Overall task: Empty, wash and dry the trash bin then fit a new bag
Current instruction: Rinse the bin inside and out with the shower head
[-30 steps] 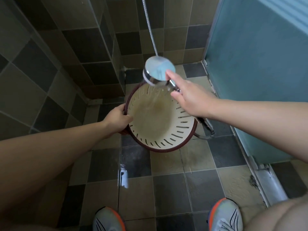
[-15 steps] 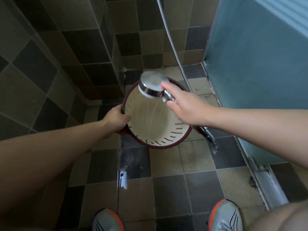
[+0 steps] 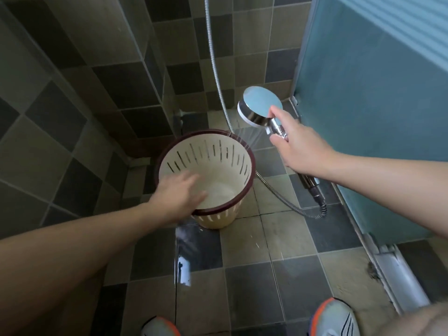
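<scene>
A cream slotted trash bin (image 3: 218,161) with a dark red rim stands upright on the tiled floor, its inside bare. My left hand (image 3: 180,192) is blurred and reaches over the near-left rim into the bin's mouth, fingers spread. Whether it touches the wall I cannot tell. My right hand (image 3: 300,146) grips the chrome handle of a shower head (image 3: 259,105), held above and right of the bin. Water sprays from it down toward the bin's far right rim.
The metal shower hose (image 3: 288,202) loops on the floor right of the bin and rises along the back wall. A blue door (image 3: 363,117) with a metal threshold (image 3: 397,270) closes the right side. Tiled walls stand left and behind. The floor is wet. My shoes (image 3: 334,316) are near the bottom edge.
The bin went from tilted toward me to standing upright on the floor. My left hand let go of its left rim and moved over the opening. The shower head swung right.
</scene>
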